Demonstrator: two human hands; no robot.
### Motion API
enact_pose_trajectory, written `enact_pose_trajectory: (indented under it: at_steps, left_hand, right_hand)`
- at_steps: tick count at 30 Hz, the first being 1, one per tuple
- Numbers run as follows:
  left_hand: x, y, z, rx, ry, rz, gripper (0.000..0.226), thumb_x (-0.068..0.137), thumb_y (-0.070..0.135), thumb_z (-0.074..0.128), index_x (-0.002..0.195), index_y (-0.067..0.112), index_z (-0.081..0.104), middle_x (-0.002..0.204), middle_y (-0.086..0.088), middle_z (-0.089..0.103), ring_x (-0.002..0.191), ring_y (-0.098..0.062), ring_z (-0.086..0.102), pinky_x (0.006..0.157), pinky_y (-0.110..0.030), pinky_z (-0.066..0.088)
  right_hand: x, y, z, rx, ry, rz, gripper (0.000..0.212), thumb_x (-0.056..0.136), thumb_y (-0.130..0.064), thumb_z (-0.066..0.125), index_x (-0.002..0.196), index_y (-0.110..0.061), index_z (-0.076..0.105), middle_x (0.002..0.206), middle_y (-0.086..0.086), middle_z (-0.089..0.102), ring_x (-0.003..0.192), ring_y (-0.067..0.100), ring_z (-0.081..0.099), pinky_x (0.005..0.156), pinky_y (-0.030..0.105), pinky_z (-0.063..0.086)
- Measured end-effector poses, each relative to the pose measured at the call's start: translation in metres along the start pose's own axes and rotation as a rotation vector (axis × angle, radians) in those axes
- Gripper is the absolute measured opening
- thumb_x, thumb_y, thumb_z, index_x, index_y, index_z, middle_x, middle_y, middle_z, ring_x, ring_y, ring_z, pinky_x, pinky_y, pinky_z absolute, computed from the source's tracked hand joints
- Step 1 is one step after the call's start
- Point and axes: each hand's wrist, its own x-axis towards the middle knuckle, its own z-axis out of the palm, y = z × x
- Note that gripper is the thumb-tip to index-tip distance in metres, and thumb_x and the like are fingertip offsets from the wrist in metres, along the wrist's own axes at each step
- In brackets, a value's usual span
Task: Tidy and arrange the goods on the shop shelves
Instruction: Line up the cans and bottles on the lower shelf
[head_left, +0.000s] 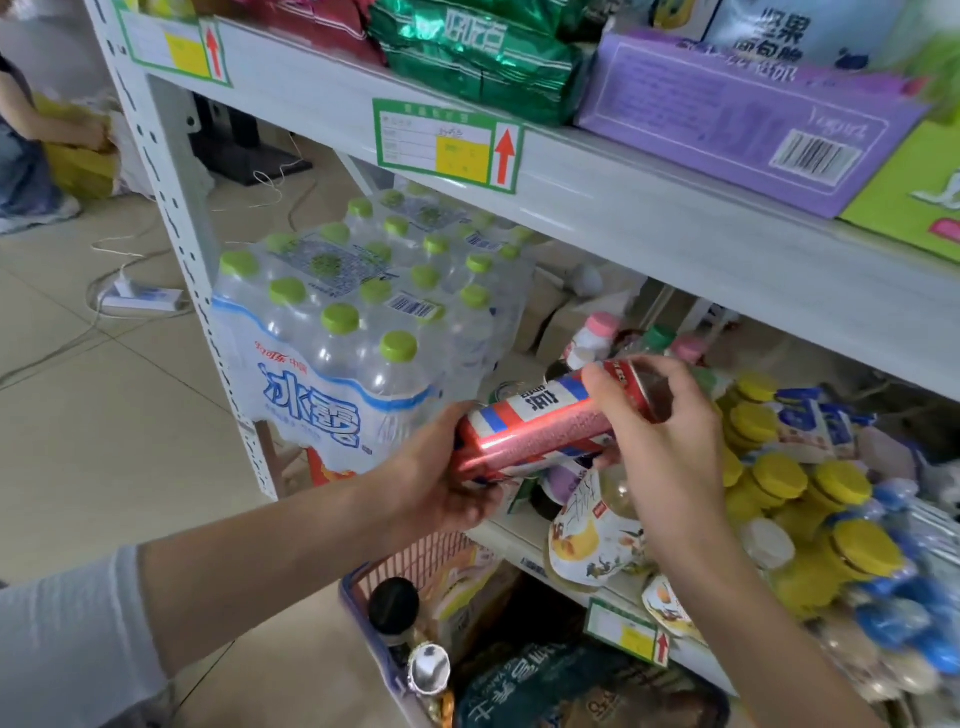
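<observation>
A red metal drinks can with blue and white stripes (540, 431) is held on its side in front of the lower level of the white metal shelf (675, 218). One end is gripped by the left hand (447, 467), with the fingers curled round it. The other end is pinched by the right hand (654, 431) between the thumb and bent fingers. A shrink-wrapped pack of green-capped water bottles (353, 332) is seen just behind the left hand. Yellow-capped bottles (810, 493) are seen beside the right hand, and a pink mesh basket (426, 551) is seen below the can.

a shop: metal shelves (623, 218) with price tags (448, 146), stocked water packs (358, 332).
</observation>
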Motion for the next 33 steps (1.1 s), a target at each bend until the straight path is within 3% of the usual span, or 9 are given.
enact_pose_trajectory:
  at_steps: [4, 8, 12, 16, 20, 22, 24, 28, 33]
  left_hand:
    - [0.005, -0.003, -0.004, 0.123, 0.023, 0.036, 0.069, 0.093, 0.070, 0.027, 0.084, 0.009, 0.058, 0.053, -0.008, 0.044, 0.041, -0.018, 0.034, 0.042, -0.019, 0.028]
    - [0.005, -0.006, -0.005, 0.217, -0.022, 0.021, 0.071, 0.096, 0.068, 0.019, 0.080, 0.009, 0.055, 0.047, -0.007, 0.038, 0.037, -0.017, 0.029, 0.041, -0.018, 0.024]
    - [0.002, -0.008, -0.008, 0.224, -0.114, -0.024, 0.077, 0.098, 0.068, 0.018, 0.065, 0.009, 0.054, 0.048, -0.008, 0.037, 0.038, -0.017, 0.031, 0.043, -0.018, 0.026]
    - [-0.002, -0.004, -0.011, 0.112, -0.187, 0.052, 0.069, 0.101, 0.066, 0.026, 0.099, 0.005, 0.059, 0.061, -0.013, 0.049, 0.051, -0.022, 0.042, 0.049, -0.024, 0.040]
    - [-0.006, -0.002, -0.012, 0.196, -0.151, 0.331, 0.056, 0.102, 0.056, 0.045, 0.120, 0.004, 0.053, 0.078, -0.025, 0.062, 0.063, -0.031, 0.059, 0.065, -0.037, 0.054]
    - [-0.010, -0.003, -0.016, 0.357, -0.149, 0.498, 0.055, 0.093, 0.051, 0.057, 0.135, 0.017, 0.044, 0.102, -0.027, 0.066, 0.073, -0.034, 0.068, 0.077, -0.043, 0.061]
    - [-0.019, -0.003, -0.019, 0.556, -0.171, 0.657, 0.055, 0.093, 0.040, 0.068, 0.139, 0.031, 0.039, 0.121, -0.007, 0.063, 0.091, -0.029, 0.072, 0.087, -0.044, 0.061]
    - [-0.026, -0.006, -0.018, 0.816, -0.078, 0.859, 0.074, 0.084, 0.029, 0.083, 0.141, 0.039, 0.036, 0.129, 0.009, 0.052, 0.110, -0.010, 0.064, 0.089, -0.030, 0.060]
    - [-0.016, -0.008, -0.027, 0.963, 0.067, 0.969, 0.084, 0.076, 0.038, 0.088, 0.143, 0.037, 0.038, 0.127, 0.015, 0.044, 0.115, -0.005, 0.056, 0.091, -0.024, 0.056]
  right_hand:
    - [0.010, -0.004, 0.000, -0.265, -0.014, -0.132, 0.034, 0.087, -0.062, 0.069, 0.100, -0.030, 0.066, 0.095, -0.010, 0.070, 0.088, 0.005, 0.069, 0.073, 0.035, 0.062]
    - [0.019, -0.005, 0.002, -0.495, -0.003, -0.215, 0.055, 0.086, -0.076, 0.055, 0.108, -0.026, 0.064, 0.089, -0.010, 0.068, 0.087, 0.009, 0.068, 0.070, 0.034, 0.061]
    - [0.023, -0.007, -0.002, -0.546, -0.024, -0.236, 0.045, 0.092, -0.068, 0.055, 0.095, -0.024, 0.064, 0.084, -0.009, 0.069, 0.078, 0.004, 0.068, 0.060, 0.019, 0.054]
    - [0.026, -0.008, -0.001, -0.414, -0.002, -0.220, 0.030, 0.094, -0.058, 0.061, 0.102, -0.029, 0.064, 0.087, -0.014, 0.066, 0.085, 0.005, 0.066, 0.067, 0.026, 0.056]
    - [0.026, -0.009, -0.002, -0.265, -0.014, -0.176, 0.012, 0.096, -0.041, 0.064, 0.104, -0.035, 0.059, 0.093, -0.014, 0.064, 0.092, 0.010, 0.067, 0.071, 0.044, 0.062]
    - [0.025, -0.007, -0.003, -0.223, -0.018, -0.156, 0.013, 0.094, -0.038, 0.065, 0.105, -0.039, 0.058, 0.101, -0.013, 0.061, 0.101, 0.015, 0.065, 0.069, 0.041, 0.063]
    - [0.024, -0.005, -0.003, -0.165, 0.011, -0.144, 0.016, 0.093, -0.040, 0.065, 0.107, -0.042, 0.056, 0.111, -0.009, 0.060, 0.112, 0.023, 0.062, 0.064, 0.030, 0.061]
    - [0.015, -0.010, -0.001, -0.069, 0.058, -0.188, 0.019, 0.095, -0.035, 0.067, 0.111, -0.038, 0.056, 0.114, -0.015, 0.060, 0.113, 0.010, 0.059, 0.059, 0.015, 0.054]
    - [0.004, -0.013, 0.002, -0.126, -0.057, -0.320, 0.015, 0.098, -0.032, 0.067, 0.110, -0.031, 0.060, 0.109, -0.025, 0.059, 0.104, -0.007, 0.059, 0.066, 0.015, 0.057]
